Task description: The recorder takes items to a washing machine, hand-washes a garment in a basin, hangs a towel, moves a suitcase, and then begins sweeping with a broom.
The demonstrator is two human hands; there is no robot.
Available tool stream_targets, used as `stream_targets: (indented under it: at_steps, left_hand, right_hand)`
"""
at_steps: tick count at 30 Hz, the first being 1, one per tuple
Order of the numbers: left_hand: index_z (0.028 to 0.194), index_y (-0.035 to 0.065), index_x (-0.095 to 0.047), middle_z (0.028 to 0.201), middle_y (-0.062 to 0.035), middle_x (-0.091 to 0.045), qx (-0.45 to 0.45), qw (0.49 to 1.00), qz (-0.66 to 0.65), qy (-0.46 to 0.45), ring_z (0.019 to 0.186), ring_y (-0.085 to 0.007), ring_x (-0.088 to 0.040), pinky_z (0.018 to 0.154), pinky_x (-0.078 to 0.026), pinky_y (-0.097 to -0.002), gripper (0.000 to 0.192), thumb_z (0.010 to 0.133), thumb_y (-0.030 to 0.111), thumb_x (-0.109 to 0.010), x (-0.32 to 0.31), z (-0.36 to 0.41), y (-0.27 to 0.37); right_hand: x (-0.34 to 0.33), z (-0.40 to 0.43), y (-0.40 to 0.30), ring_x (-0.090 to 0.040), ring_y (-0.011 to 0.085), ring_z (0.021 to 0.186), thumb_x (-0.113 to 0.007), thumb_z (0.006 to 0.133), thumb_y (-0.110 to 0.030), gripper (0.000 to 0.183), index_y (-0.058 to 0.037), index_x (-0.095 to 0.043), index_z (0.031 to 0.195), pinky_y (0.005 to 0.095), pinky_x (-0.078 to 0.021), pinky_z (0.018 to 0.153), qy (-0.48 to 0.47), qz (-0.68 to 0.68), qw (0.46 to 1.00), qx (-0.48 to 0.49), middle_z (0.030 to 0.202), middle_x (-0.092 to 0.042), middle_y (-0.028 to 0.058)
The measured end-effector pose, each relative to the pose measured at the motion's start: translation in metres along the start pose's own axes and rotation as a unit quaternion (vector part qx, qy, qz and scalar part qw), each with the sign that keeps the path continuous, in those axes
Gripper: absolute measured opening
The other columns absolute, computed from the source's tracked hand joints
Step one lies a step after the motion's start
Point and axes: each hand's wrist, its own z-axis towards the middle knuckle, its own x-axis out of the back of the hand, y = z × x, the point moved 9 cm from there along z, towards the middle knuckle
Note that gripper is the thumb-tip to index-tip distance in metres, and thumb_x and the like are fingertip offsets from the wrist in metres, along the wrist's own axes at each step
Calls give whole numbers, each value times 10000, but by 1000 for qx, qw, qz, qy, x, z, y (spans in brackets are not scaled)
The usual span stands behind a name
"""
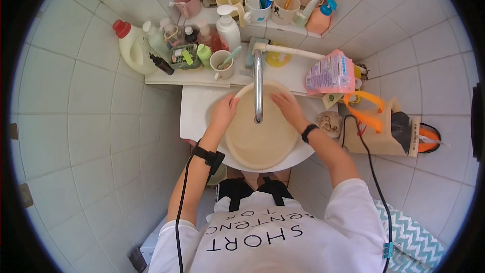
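A round cream plastic basin (pixel 261 148) rests on the white sink (pixel 197 110), beneath the chrome faucet spout (pixel 258 83). My left hand (pixel 224 112) is at the basin's upper left rim; its fingers are partly hidden, so whether they grip the rim cannot be told. My right hand (pixel 287 108) is over the basin's upper right part with the fingers extended and slightly blurred, and nothing shows in it. Whether water is in the basin is unclear. A crumpled brownish cloth (pixel 329 123) lies right of my right wrist.
Behind the basin, a ledge (pixel 189 79) holds pump bottles, a white mug (pixel 221 64) and a large jug with a red cap (pixel 134 49). Cups with toothbrushes stand on the upper shelf. A pink refill pouch (pixel 331 72) and a bag (pixel 373 129) are at the right. Black cables run along both arms.
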Motion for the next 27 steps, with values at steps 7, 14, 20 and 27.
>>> stream_targets:
  at_steps: [7, 14, 20, 27]
  left_hand:
    - [889, -13, -530, 687, -192, -552, 24, 998, -39, 38, 608, -312, -532, 570, -423, -373, 326, 867, 312, -536, 0, -18, -29]
    - [1067, -33, -506, 848, -77, -604, 141, 973, -142, -112, 707, -129, -590, 603, -502, -269, 341, 864, 234, -564, -51, -142, -93]
    - [1085, -45, -475, 797, -88, -546, 183, 942, -257, -116, 666, -134, -584, 542, -525, -269, 306, 881, 179, -523, -51, -149, -97]
    - [1055, -20, -505, 702, -121, -579, 122, 986, -35, -106, 601, -191, -590, 523, -481, -305, 259, 881, 172, -506, -1, -107, -95]
  right_hand:
    - [25, -89, -100, -291, 253, 1287, -316, 913, -364, 442, -145, -455, 1272, 387, -191, 1070, -301, 386, 872, 26, 1372, -373, 81]
    - [98, -45, -148, -411, 293, 1192, -351, 933, -334, 430, -104, -438, 1286, 341, -295, 1011, -132, 838, 530, -22, 1288, -459, 133]
    - [-3, -64, -80, -419, 165, 1203, -447, 844, -348, 406, -173, -541, 1198, 404, -199, 1053, -306, 316, 892, 106, 1298, -474, 28]
    - [27, -8, 12, -178, 179, 1341, -362, 882, -296, 420, -144, -478, 1256, 447, -11, 1103, 58, -1, 998, 27, 1419, -306, 14]
